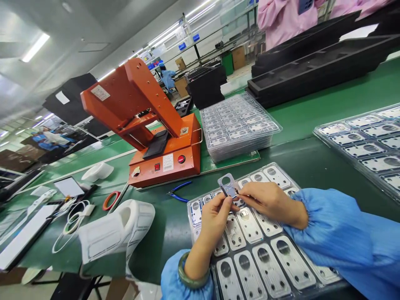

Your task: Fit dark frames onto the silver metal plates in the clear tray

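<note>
Above a clear plastic tray (215, 266), my left hand (215, 221) and my right hand (270, 202) meet at a small flat plate (233, 189) with a large round hole, held upright. Its upper end looks greyish and see-through; I cannot tell whether a film lies on it. My left thumb and fingers pinch its lower left side, and my right fingertips grip its right edge. Several silvery metal plates (250, 225) with round openings sit in the tray's pockets under my hands. Both forearms hide part of the tray.
Beyond the tray stand an orange press (165, 166) and stacked plate trays (240, 121). Blue-handled pliers (179, 198), a label roll (106, 237) and a red tape roll (111, 201) lie leftward. Another filled tray (365, 137) is rightward, with black foam trays (318, 71) behind.
</note>
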A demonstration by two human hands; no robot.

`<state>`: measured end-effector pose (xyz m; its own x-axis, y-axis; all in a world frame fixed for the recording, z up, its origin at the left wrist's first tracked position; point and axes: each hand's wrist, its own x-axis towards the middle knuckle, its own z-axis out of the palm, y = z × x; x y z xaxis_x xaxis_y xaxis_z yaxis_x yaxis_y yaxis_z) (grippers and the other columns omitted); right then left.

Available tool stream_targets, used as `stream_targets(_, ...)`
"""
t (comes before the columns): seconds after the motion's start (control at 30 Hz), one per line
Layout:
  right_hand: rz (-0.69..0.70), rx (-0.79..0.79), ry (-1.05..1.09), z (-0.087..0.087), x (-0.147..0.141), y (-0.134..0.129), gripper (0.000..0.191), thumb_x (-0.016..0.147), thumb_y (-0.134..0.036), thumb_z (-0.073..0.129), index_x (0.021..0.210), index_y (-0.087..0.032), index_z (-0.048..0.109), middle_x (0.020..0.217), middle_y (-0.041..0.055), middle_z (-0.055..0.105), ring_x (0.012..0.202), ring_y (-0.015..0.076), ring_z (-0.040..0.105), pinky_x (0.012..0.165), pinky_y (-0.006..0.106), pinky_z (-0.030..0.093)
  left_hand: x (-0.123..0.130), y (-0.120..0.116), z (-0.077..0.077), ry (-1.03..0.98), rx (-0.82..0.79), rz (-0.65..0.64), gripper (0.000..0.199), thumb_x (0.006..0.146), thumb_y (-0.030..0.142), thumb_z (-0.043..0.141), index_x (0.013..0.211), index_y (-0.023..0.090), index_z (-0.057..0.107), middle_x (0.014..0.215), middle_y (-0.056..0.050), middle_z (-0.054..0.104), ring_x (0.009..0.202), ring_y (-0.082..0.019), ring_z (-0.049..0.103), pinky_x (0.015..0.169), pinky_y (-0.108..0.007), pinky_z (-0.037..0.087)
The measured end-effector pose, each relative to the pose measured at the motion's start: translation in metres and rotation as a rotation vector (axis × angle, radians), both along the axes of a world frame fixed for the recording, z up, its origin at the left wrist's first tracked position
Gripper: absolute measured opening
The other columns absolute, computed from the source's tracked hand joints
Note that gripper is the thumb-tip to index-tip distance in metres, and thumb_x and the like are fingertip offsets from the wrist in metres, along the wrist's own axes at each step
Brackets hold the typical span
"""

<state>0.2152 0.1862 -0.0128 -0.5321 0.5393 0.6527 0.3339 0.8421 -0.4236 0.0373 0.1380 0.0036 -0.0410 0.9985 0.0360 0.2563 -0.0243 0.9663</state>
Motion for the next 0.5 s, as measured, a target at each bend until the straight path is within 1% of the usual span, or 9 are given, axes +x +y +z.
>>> stream_targets(0.13, -0.007, 0.114, -0.046, -0.0015, 0.0003, -0.0007, 0.018, 0.095, -0.021, 0.045, 0.092, -0.013, 0.061, 0.075, 0.0046, 0.066, 0.067, 0.0143, 0.060, 0.063, 0.025, 0.045, -0.0001, -0.0010, 0.0025, 0.029, -0.001, -0.027, 0.025, 0.083, 0.039, 0.057, 0.077, 0.017, 0.067, 0.060, -0.002, 0.070, 0.062, -0.017, 0.066, 0.065, -0.028, 0.052)
stream_targets(0.37, -0.045, 0.212, -0.078, 0.0002, 0.0012, -0.0026, 0.017, 0.094, -0.018, 0.046, 0.089, -0.014, 0.062, 0.076, 0.0054, 0.066, 0.070, 0.0153, 0.060, 0.064, 0.026, 0.044, -0.0005, -0.0022, -0.0012, 0.032, 0.007, -0.071, 0.023, 0.086, 0.038, 0.054, 0.084, 0.018, 0.065, 0.062, -0.001, 0.070, 0.064, -0.018, 0.068, 0.068, -0.029, 0.052)
stream_targets(0.5, -0.082, 0.296, -0.140, 0.0045, 0.0029, -0.0058, 0.015, 0.092, -0.019, 0.050, 0.084, -0.014, 0.062, 0.074, 0.0058, 0.066, 0.068, 0.0162, 0.059, 0.062, 0.028, 0.041, -0.0007, -0.0033, -0.0055, 0.014, -0.009, -0.110, 0.023, 0.088, 0.036, 0.050, 0.085, 0.018, 0.064, 0.067, -0.002, 0.071, 0.065, -0.019, 0.069, 0.066, -0.029, 0.052)
